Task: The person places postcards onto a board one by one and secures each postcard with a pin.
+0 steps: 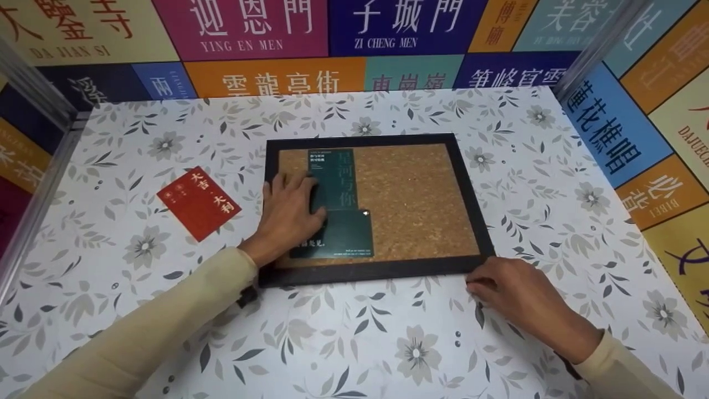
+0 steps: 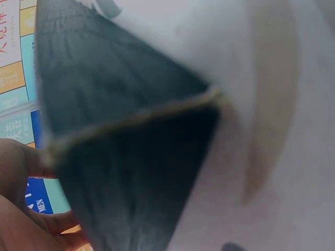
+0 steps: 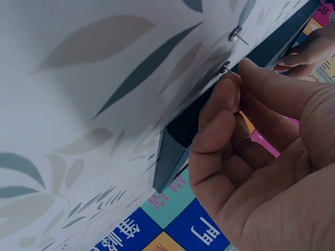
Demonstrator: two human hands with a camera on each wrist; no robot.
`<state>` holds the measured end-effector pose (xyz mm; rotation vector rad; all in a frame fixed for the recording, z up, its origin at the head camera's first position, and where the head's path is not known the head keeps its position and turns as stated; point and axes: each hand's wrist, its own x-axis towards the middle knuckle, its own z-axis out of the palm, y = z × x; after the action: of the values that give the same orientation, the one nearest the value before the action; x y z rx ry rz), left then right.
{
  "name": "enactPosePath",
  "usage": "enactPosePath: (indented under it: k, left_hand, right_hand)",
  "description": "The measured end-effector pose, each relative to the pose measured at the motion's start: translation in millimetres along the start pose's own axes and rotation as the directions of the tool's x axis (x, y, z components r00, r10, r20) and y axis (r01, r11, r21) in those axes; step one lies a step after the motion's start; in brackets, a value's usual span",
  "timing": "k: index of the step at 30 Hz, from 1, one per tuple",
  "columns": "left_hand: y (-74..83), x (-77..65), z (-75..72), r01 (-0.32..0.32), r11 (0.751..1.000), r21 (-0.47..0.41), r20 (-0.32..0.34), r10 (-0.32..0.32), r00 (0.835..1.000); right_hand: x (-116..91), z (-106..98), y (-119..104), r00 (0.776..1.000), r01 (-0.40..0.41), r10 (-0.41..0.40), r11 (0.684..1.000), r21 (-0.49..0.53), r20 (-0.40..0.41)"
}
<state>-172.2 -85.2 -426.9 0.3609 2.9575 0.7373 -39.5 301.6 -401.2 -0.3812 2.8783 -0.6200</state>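
A cork board [image 1: 415, 199] in a black frame [image 1: 365, 271] lies on a flower-patterned cloth. On its left half are a tall green card [image 1: 335, 177] and a lower green card [image 1: 349, 233], with a thumbtack [image 1: 365, 213] at the lower card's top right corner. My left hand [image 1: 291, 210] rests with spread fingers over the cards' left edges and the cork. Beside the frame's near right corner, my right hand [image 1: 509, 282] has curled fingers. The right wrist view shows its thumb and forefinger tips pinching a thumbtack [image 3: 225, 68] by its pin. Another thumbtack [image 3: 235, 35] lies close by.
A red card [image 1: 199, 203] with gold characters lies on the patterned cloth [image 1: 415, 354], left of the frame. Colourful panels with large characters [image 1: 255, 27] stand behind the table and along its right side [image 1: 615, 127].
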Motion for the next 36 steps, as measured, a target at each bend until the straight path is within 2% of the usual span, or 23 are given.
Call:
enactPosePath:
  k: [13, 19, 36]
  left_hand:
    - [-1.5, -0.6, -0.9, -0.014, 1.000, 0.002, 0.004, 0.014, 1.000]
    - [-2.7, -2.0, -1.7, -0.045, 0.999, 0.004, 0.005, 0.045, 0.999]
    - [-3.8, -4.8, -1.9, -0.056, 0.998, -0.002, 0.019, 0.056, 0.998]
  right_hand:
    - [0.9, 4.8, 0.3, 0.999, 0.028, -0.028, 0.999, -0.023, -0.042]
    - [1.2, 5.3, 1.1, 0.999, 0.025, -0.026, 0.999, -0.024, -0.040]
    - [1.5, 9.8, -1.0, 0.999, 0.018, -0.019, 0.999, -0.045, -0.041]
